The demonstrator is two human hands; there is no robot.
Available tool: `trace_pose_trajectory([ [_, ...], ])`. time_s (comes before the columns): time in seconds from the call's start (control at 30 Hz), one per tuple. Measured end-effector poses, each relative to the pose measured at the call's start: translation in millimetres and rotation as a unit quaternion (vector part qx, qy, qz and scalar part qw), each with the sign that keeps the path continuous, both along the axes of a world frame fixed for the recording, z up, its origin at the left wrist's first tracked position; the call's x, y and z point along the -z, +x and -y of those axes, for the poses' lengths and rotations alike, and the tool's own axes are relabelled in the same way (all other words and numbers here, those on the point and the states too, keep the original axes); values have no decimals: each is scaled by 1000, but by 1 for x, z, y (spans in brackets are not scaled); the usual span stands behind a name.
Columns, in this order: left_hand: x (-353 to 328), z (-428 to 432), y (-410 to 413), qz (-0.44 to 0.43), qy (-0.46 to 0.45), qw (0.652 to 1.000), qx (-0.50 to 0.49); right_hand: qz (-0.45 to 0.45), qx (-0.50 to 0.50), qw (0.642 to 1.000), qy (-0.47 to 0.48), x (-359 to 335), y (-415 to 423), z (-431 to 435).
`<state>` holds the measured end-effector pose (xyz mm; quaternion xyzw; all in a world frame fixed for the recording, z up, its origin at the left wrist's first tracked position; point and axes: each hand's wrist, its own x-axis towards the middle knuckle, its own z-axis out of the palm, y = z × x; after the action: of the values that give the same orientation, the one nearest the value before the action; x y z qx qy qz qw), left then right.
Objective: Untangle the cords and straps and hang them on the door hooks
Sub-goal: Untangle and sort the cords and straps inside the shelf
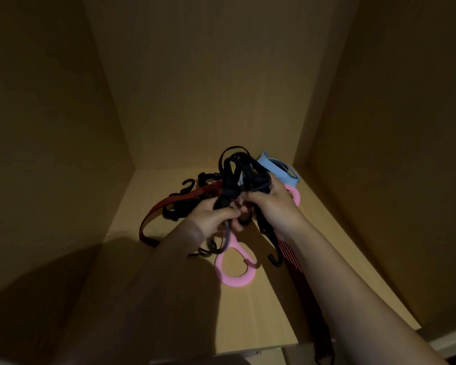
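Observation:
A tangled bundle of black cords and straps [237,175] is lifted above a wooden shelf. My left hand [211,217] grips its lower part, and my right hand [271,204] grips it from the right. A red bungee strap with black hooks [166,204] trails left onto the shelf. Another red strap [298,283] hangs down under my right forearm. A pink plastic hook [234,270] lies on the shelf below my hands. A second pink piece [295,196] peeks out behind my right hand. A light blue hook [279,169] lies at the back right.
The wooden shelf [248,322] sits inside a dim cabinet with a back wall [208,101] and side walls close on both sides. Its front edge runs near the bottom of the view. No door hooks are in view.

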<state>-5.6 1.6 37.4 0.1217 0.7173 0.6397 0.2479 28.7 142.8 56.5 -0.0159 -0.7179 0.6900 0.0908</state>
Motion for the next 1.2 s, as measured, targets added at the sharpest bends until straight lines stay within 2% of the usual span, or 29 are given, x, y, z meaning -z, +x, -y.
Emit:
trace_pose_trajectory([
  [0.07,2,8,-6,26,39,993,-109,26,18,999,-15,1,2,-3],
  [0.17,1,26,-16,34,110,964,-238,73,74,994,-28,7,3,-12],
  [0.27,-4,36,-20,40,181,942,-280,138,52,985,84,17,7,-15],
  [0.33,-7,37,-20,41,200,939,-278,198,-28,969,146,22,12,-11],
  [0.43,-7,32,-15,-3,139,958,-249,245,-137,942,182,24,15,-11],
  [0.5,-8,29,-8,-61,70,972,-215,211,-160,951,159,18,13,-10],
  [0.57,-11,28,-1,-116,28,982,-146,138,-138,971,134,12,11,-5],
  [0.67,-18,28,6,-156,40,986,-46,70,-134,983,108,7,3,9],
  [0.73,-23,27,5,-182,54,980,-64,69,-178,973,131,10,0,18],
  [0.8,-23,25,-3,-182,63,970,-151,111,-222,963,110,15,2,25],
  [0.9,-15,30,-21,-163,10,951,-263,149,-223,963,19,20,7,29],
  [1.0,6,44,-36,-134,-166,948,-235,158,-180,970,-36,18,4,28],
  [1.1,20,46,-31,-218,-308,906,-193,164,-136,975,-61,12,-2,29],
  [1.17,19,42,-21,-260,-365,867,-217,172,-111,977,-62,7,-5,32],
  [1.2,19,40,-17,-262,-379,860,-221,177,-108,977,-52,5,-6,34],
])
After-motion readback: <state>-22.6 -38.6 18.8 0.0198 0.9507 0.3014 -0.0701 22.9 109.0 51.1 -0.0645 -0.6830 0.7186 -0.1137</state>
